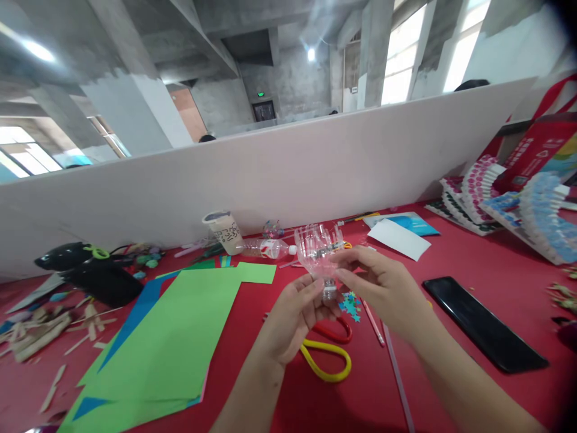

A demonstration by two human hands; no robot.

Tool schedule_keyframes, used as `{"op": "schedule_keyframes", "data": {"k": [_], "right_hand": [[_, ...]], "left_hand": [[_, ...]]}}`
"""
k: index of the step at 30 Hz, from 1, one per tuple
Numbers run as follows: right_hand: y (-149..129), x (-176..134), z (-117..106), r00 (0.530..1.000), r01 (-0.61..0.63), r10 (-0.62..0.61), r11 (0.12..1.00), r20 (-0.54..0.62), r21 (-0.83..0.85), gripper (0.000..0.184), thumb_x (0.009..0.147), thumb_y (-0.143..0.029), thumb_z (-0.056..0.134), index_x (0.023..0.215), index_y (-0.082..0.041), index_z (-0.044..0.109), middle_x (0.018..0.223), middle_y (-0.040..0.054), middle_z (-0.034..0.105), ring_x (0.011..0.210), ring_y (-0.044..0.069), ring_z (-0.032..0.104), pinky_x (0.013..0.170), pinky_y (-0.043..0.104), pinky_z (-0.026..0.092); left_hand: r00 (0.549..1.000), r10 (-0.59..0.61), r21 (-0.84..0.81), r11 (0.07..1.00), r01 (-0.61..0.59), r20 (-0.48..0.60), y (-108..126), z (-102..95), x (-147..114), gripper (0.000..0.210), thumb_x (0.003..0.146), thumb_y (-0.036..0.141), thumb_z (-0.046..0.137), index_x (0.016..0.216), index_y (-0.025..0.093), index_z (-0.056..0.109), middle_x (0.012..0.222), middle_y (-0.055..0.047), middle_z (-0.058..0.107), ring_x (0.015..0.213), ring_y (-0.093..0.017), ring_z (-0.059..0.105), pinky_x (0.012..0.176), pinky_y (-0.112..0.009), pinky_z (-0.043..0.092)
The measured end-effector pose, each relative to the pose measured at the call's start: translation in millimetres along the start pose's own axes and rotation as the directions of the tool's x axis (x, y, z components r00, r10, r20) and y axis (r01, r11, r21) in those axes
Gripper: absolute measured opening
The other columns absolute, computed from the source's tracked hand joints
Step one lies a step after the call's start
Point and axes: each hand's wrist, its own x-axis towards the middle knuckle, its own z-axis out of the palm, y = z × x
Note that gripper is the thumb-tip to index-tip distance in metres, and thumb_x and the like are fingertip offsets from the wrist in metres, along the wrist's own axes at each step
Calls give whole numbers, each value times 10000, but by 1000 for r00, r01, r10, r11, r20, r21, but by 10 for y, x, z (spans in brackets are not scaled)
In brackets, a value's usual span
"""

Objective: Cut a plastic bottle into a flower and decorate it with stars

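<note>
- My left hand (295,308) grips the fringed bottle top (311,248); I should brace it without crushing.
- My right hand (382,285) is at its right; pinching, I can't tell; press lightly.

The left hand (293,311) held a cut plastic bottle (311,252), the right hand (383,281) beside it; green paper (175,337) lay left of it, black phone (484,323) right.

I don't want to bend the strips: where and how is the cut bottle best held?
Probably by the narrow neck of the cut bottle, coming from below on the left, where the left hand is. The bottle points neck down, thin strips spreading upward, so gripping those might bend them.
</note>
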Motion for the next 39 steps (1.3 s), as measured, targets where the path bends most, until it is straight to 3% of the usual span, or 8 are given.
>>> {"op": "schedule_keyframes", "data": {"k": [8, 12, 16, 24, 32, 39], "right_hand": [[-7, -24, -6, 997, 46, -53, 991, 53, 127, 106, 854, -152, 555, 892, -225, 623, 828, -16, 627, 724, 120, 594, 622, 223, 499], [-28, -13, 12, 998, 49, -47, 998, 46, -34, 77, 851, -155, 555, 826, -223, 581, 730, -31, 583, 651, 123, 567, 551, 231, 461], [-30, -9, 25, 979, 203, -193, 946, 62, -253, 127, 831, -111, 555, 761, -217, 543, 723, -29, 519, 646, 127, 509, 565, 252, 420], [45, 6, 31, 938, 346, -335, 902, 89, -256, 149, 829, -70, 554, 802, -217, 566, 765, -18, 512, 668, 129, 509, 596, 252, 420], [15, 19, -4, 957, 284, -261, 930, 124, -235, 159, 843, -101, 562, 727, -209, 559, 735, -17, 518, 672, 136, 518, 602, 259, 427], [6, -5, -3, 983, 186, -185, 980, 17, -77, 95, 871, -161, 525, 828, -218, 588, 752, -15, 591, 677, 137, 561, 605, 259, 456]], "left_hand": [[1000, -9, -20, 1000, 9, 7, -4, -15, -19, 145, 872, 239, 522, 883, 107, 582, 757, -64, 631, 623, -127, 598, 596, -244, 466], [1000, -8, 1, 1000, 8, 18, -22, -1, -7, 143, 867, 235, 527, 868, 106, 589, 720, -53, 618, 604, -122, 588, 574, -237, 462], [1000, -18, 1, 1000, 18, 16, -33, -1, 3, 148, 872, 237, 520, 858, 111, 597, 709, -48, 619, 603, -119, 588, 577, -233, 464], [1000, -27, 7, 1000, 27, 15, -5, 15, -3, 184, 874, 263, 519, 837, 111, 615, 694, -43, 621, 584, -115, 587, 559, -225, 456], [1000, -15, 12, 1000, 15, 4, -15, 18, 1, 163, 865, 248, 530, 838, 109, 611, 692, -42, 611, 574, -111, 572, 555, -228, 451], [999, -34, -22, 999, 35, 3, 16, 20, -17, 191, 856, 274, 541, 856, 106, 632, 747, -74, 645, 600, -127, 593, 562, -231, 447]]}}
